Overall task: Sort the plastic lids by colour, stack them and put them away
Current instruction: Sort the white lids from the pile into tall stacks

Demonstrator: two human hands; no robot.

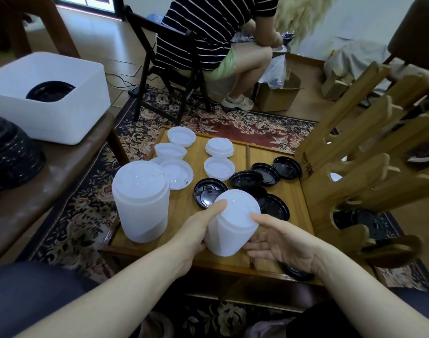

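A low wooden table (233,261) stands on a patterned rug (81,211). Near its front edge, the left hand (196,228) and right hand (279,237) cup a tilted stack of white lids (230,228) between them, fingers curved round its sides. A taller white stack (141,201) stands just left; loose white lids (170,150) lie beyond, black lids (267,174) to the right. Tilted as it is, the held stack could slide apart and spill onto the black lids if the grip loosens.
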